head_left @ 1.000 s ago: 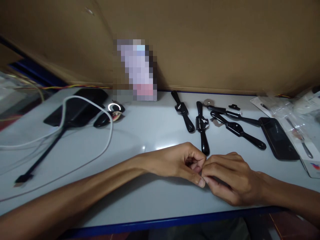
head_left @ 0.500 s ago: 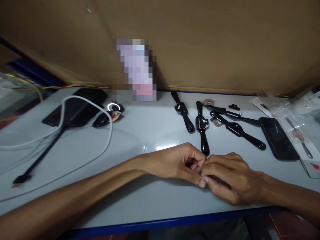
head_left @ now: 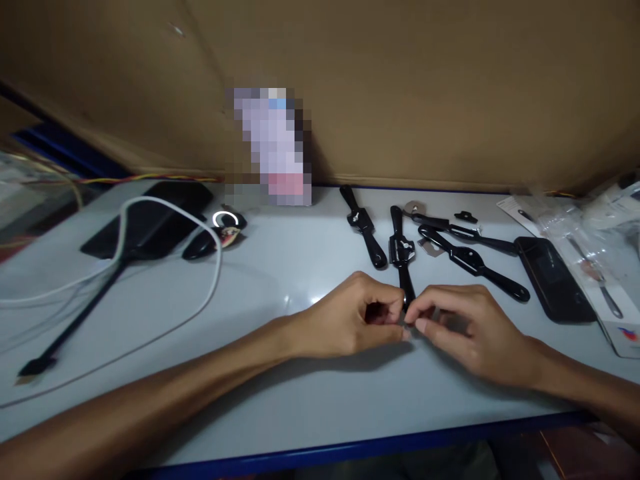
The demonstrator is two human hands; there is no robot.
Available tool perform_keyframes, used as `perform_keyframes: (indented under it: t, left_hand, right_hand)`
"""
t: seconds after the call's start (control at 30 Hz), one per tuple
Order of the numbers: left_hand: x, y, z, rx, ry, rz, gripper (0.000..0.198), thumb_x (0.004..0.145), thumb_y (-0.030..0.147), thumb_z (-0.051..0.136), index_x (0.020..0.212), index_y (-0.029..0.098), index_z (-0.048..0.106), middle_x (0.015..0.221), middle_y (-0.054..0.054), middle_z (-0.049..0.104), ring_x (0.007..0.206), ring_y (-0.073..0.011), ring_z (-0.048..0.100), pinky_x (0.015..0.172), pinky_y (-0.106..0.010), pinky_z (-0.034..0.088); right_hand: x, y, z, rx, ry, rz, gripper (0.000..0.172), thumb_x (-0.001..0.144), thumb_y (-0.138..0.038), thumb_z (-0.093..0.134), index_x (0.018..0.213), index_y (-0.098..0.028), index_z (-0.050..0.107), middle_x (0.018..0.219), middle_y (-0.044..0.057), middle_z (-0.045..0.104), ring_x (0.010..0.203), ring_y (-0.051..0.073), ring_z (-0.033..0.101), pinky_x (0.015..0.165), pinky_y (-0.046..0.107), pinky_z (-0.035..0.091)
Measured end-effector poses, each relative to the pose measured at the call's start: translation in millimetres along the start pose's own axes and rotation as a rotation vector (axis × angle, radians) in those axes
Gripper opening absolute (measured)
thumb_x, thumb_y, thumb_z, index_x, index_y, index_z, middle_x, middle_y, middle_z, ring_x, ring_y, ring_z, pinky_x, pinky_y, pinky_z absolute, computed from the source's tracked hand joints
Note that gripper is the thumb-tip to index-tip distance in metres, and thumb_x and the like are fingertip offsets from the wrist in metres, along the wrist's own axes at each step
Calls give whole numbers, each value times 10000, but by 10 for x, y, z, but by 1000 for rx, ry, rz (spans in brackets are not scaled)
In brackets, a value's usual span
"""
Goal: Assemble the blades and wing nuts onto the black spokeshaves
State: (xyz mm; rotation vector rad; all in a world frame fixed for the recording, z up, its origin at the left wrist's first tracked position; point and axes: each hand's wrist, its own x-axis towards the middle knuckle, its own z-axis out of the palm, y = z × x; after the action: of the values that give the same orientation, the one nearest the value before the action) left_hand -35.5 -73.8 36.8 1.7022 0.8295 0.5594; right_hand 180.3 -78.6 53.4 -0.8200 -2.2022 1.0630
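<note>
My left hand (head_left: 345, 320) and my right hand (head_left: 463, 330) meet above the front of the table, thumbs and fingers pinched. Something small sits between the fingertips, too hidden to name. Just behind them lies a black spokeshave (head_left: 401, 251), its lower handle partly covered by the fingers. To its left is another black spokeshave (head_left: 364, 225). On the right rest two spokeshave bodies, one in front (head_left: 470, 259) and one behind (head_left: 493, 243), along with a metal blade (head_left: 436, 249), a second blade (head_left: 415, 208) and a small black cap (head_left: 466, 216).
A black phone-like device (head_left: 555, 280) lies beside clear plastic packaging with a printed card (head_left: 620, 333) at right. At left, a white cable (head_left: 220, 267) loops over a black flat object (head_left: 150, 223). A blurred-out upright item (head_left: 280, 147) leans against the cardboard wall (head_left: 425, 100).
Both hands have moved slightly up and away from the table's front edge. The right fingers have opened out somewhat, still pinching at the tips. The tools lie as before.
</note>
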Motion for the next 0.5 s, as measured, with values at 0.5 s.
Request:
perform_keyframes:
  t: [0.5]
  left_hand:
    - [-38, -110, 70, 480, 156, 296, 262, 914, 180, 576, 668, 195, 485, 564, 73, 443, 497, -88, 362, 512, -226, 271]
  right_hand:
    - [16, 66, 104, 5, 50, 125, 126, 850, -67, 712, 825, -187, 739, 751, -35, 745, 603, 86, 592, 566, 198, 440]
